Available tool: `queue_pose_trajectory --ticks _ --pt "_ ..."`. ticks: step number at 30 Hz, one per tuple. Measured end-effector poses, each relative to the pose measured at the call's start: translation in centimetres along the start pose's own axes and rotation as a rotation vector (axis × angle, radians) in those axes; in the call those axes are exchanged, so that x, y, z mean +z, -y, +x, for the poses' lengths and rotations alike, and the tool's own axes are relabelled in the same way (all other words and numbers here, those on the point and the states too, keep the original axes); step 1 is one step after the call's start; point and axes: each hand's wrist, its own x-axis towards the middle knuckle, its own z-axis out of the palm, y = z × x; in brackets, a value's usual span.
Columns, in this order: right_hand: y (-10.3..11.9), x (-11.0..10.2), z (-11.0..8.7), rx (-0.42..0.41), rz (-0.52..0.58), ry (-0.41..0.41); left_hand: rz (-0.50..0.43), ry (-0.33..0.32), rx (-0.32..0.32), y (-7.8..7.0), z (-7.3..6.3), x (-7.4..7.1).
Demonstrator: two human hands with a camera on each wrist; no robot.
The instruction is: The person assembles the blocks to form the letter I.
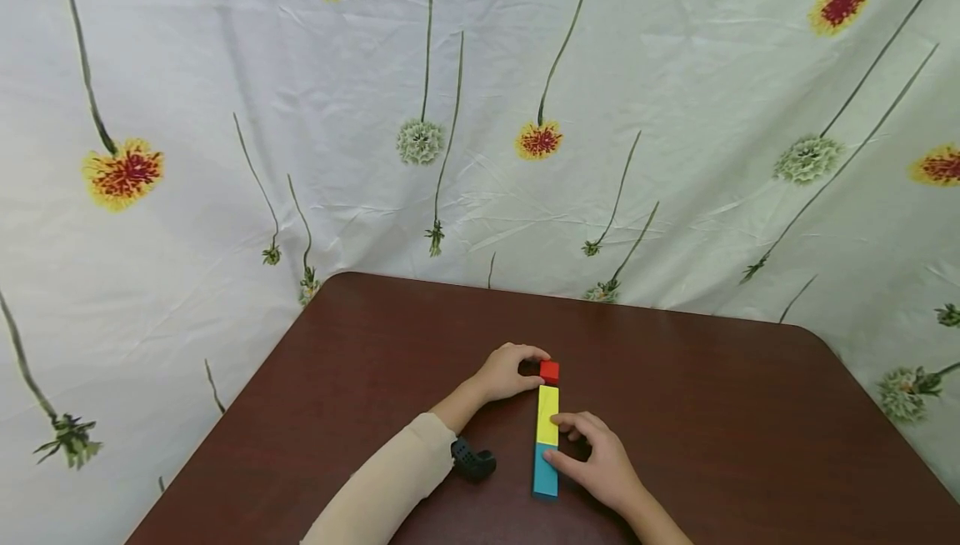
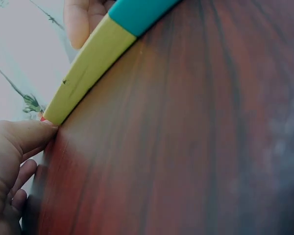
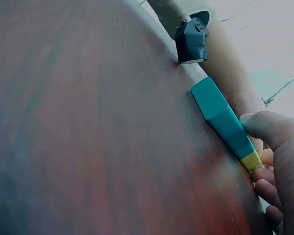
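Observation:
A small red block (image 1: 550, 372) lies at the far end of a line with a long yellow block (image 1: 548, 416) and a blue block (image 1: 546, 472). Yellow and blue meet end to end, flat on the table. My left hand (image 1: 510, 372) pinches the red block between thumb and index finger; in the left wrist view its thumb (image 2: 36, 133) is at the yellow block's end, and the red block is mostly hidden. From the right side, my right hand (image 1: 603, 462) touches the line, thumb over the blue block and index finger at the yellow one, the other fingers loosely bent.
The dark brown table (image 1: 420, 320) has rounded far corners. Behind it hangs a white cloth (image 1: 495, 195) printed with flowers. A black perforated device (image 1: 474, 462) sits at the left wrist, by the beige sleeve (image 1: 390, 478).

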Motion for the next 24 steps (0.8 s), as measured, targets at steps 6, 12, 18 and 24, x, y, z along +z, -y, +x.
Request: queue_pose_trajectory --ticks 6,12,18,24 --pt "0.03 -0.04 -0.09 -0.011 0.000 -0.006 -0.010 -0.031 0.001 -0.11 -0.35 0.17" --pt "0.06 -0.12 -0.06 -0.028 0.006 -0.003 0.002 -0.053 0.010 -0.09 -0.38 0.33" --pt "0.18 -0.22 -0.05 -0.024 0.019 0.008 0.002 -0.059 0.011 0.07 -0.35 0.46" --pt "0.02 -0.17 -0.07 -0.026 0.018 0.005 0.005 -0.058 0.005 0.19 -0.26 0.63"
